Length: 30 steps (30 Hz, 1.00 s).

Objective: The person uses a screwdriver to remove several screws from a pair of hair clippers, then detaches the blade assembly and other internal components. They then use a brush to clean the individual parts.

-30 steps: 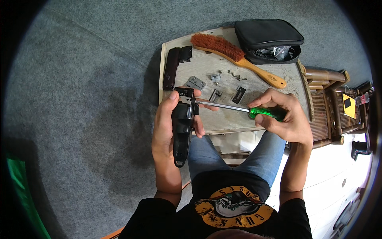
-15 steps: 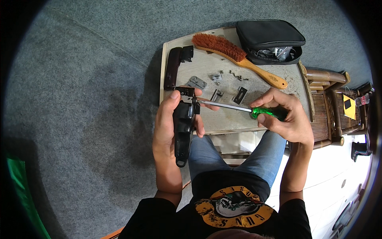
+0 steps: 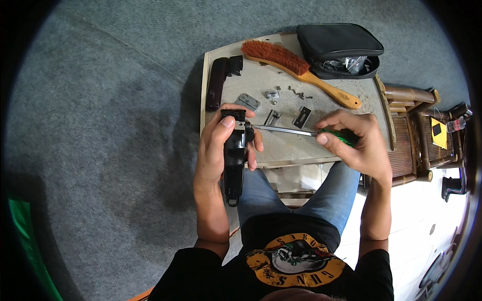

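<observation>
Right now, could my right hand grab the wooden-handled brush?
Probably not freely: your right hand is holding the green-handled screwdriver, although nothing seems to stand between that hand and the wooden-handled brush.

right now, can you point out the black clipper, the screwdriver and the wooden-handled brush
Black clipper (image 3: 235, 158), head view: the middle of its body.
Screwdriver (image 3: 295, 131), head view: its metal shaft.
Wooden-handled brush (image 3: 309, 78), head view: the wood where the handle meets the bristle end.

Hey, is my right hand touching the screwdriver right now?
Touching. The head view shows the right hand gripping the screwdriver by its green handle, the metal shaft sticking out toward the left hand.
</observation>
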Motion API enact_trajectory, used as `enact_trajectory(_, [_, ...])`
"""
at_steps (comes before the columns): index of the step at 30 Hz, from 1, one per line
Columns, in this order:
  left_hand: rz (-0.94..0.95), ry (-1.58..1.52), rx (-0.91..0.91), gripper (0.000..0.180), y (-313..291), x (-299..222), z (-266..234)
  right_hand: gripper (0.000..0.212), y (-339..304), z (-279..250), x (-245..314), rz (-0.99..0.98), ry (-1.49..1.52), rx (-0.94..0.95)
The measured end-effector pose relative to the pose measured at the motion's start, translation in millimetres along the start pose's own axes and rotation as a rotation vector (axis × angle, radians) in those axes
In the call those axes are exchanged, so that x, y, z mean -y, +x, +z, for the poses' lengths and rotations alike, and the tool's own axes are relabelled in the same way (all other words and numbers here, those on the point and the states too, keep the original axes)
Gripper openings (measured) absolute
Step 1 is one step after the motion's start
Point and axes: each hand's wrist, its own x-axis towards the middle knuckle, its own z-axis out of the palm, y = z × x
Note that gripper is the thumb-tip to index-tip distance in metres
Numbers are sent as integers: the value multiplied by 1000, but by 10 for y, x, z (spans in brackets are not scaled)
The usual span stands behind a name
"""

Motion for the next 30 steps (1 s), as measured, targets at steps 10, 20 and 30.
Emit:
enact_trajectory(10, [-52,-40,-39,43,-13,-43,49,31,4,-56,30,-203,-406,31])
enact_trajectory(20, [-94,-131,-124,46,-13,-67,54,30,7,61,226,-210,-651,-52])
enact_trajectory(30, [-114,-149,-119,46,-16,-67,45,28,-13,13,450,-242,-775,-54])
